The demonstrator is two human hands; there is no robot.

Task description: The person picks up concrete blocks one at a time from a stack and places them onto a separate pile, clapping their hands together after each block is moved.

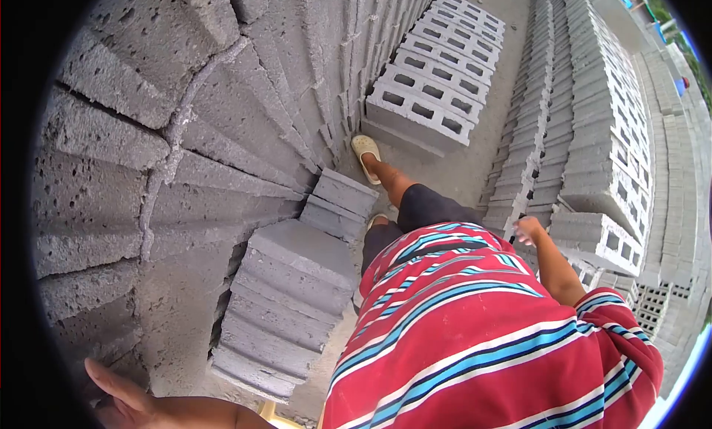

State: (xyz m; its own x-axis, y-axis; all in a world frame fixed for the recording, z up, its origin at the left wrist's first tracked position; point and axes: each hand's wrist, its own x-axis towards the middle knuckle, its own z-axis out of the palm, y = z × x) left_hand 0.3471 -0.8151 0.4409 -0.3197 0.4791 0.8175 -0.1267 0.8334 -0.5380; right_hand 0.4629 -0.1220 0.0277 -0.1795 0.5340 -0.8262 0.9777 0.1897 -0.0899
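Note:
My left hand [122, 399] is at the lower left, beside the tall wall of stacked grey concrete blocks [245, 110]. Its thumb sticks out apart, and the fingers run off into the dark edge of the view. Nothing shows in this hand. Out to the right hangs my right hand [528, 230], fingers loosely bent and slightly blurred, with no object visible in it. In this view it overlaps the lower end of a long block row [523, 162]. Between my left arm and my legs stands a short stack of solid-sided blocks [289, 295].
A smaller pair of blocks [340, 203] lies by my feet. Ahead, a row of hollow blocks [437, 69] stands on the concrete floor [493, 125], holes facing up. More hollow blocks [619, 140] line the right side. A yellowish thing [268, 410] shows under my left arm.

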